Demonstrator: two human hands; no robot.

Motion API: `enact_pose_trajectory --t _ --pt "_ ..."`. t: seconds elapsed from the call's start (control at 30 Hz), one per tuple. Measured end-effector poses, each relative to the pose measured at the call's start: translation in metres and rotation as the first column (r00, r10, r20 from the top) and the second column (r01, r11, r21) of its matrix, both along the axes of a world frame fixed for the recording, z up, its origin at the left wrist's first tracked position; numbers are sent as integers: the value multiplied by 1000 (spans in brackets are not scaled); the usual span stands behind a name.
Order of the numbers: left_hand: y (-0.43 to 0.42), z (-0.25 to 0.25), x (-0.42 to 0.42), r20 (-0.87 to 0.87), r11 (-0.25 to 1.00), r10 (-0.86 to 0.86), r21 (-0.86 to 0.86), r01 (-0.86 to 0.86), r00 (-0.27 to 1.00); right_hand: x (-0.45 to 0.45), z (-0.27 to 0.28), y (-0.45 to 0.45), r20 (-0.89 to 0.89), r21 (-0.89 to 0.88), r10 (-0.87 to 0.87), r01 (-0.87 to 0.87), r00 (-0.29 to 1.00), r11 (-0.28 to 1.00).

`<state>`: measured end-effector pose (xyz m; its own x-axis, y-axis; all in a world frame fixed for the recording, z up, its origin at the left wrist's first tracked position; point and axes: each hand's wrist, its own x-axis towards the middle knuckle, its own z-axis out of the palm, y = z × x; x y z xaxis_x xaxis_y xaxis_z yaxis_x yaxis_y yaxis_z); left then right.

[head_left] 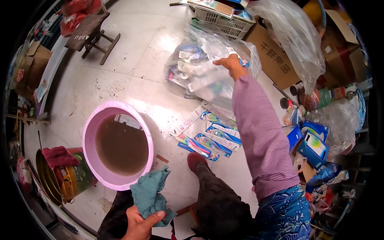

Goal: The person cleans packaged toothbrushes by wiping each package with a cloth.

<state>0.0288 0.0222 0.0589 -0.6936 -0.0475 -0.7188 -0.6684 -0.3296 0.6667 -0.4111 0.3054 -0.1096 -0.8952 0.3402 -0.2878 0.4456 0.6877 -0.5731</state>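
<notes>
A crumpled teal cloth [151,188] is gripped in my left hand [140,224], low in the view beside a pink basin [89,136] of murky brown water. My right hand [232,65] reaches out to a clear plastic bag [200,76] filled with packaged items. Its fingers are curled at the bag's opening; a white and blue piece of packaging [244,62] shows beside them, but what they grip is partly hidden. Several packaged toothbrushes [214,144] lie on the floor between the bag and my foot, with white packaging strips [191,120] among them.
A tin [80,172] with a dark red cloth [60,157] over its rim stands left of the basin. Behind are a folding stool [90,34], a white crate [224,25] and a cardboard box [272,56]. Blue boxes [314,150] and clutter line the right.
</notes>
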Motion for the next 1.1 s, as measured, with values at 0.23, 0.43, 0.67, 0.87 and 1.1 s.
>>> enact_pose_trajectory --t 0.23,0.43,0.67,0.87,1.1 --pt "0 -2 -2 11 999 -32 -13 32 999 36 -28 -77 -577 -454 157 -475 801 754" --pt "3 -4 -1 14 999 -45 -4 45 999 149 61 -129 -865 138 437 -720 247 680" --pt "4 0 -3 44 999 -44 -2 44 998 110 69 -108 -808 37 388 -620 443 784" --pt "-1 -5 0 64 999 -18 38 15 998 131 97 -45 -844 146 363 -482 395 864" --pt "-3 -8 -1 73 996 -80 38 78 994 240 12 22 -640 -18 214 -294 738 956"
